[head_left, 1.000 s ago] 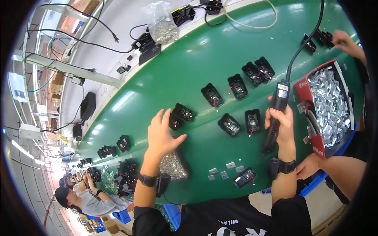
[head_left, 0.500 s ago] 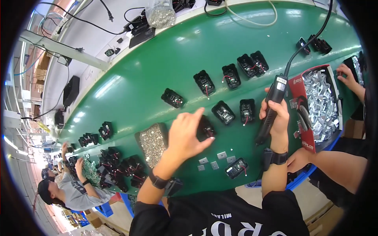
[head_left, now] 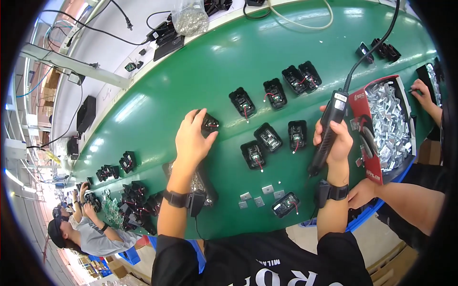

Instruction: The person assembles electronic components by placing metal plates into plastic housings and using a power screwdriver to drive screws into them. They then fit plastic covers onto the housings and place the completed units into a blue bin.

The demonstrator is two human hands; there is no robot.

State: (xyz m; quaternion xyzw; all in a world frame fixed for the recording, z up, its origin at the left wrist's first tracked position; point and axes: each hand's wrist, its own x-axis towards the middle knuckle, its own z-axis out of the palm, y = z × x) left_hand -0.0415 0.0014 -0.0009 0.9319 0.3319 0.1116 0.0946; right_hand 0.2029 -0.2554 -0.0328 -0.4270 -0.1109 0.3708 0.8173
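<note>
My right hand [head_left: 338, 143] is wrapped round a black electric screwdriver [head_left: 328, 136], held upright with its tip downward and its cord running up. My left hand [head_left: 192, 136] is at the left end of the scattered housings. Its fingers and thumb curl round a small black plastic housing [head_left: 210, 125] with a red wire, and cover part of it. Right of that hand lie more open black housings, among them one [head_left: 253, 155] with its wire toward me and another [head_left: 268, 137] beside it. Nearer me is a housing [head_left: 286, 204] with a circuit inside, next to several square metal plates [head_left: 267, 189].
A tray of small screws [head_left: 198, 183] lies under my left forearm. Black housings [head_left: 136, 205] are heaped at the left. On the right stands a red box [head_left: 374, 138] of metal plates, with a co-worker's arm [head_left: 396, 198] near it. A bag of small parts [head_left: 191, 19] sits at the back.
My left hand has moved left and away from me, from over one housing to the leftmost one, and its fingers have curled round it. My right hand keeps the screwdriver almost still.
</note>
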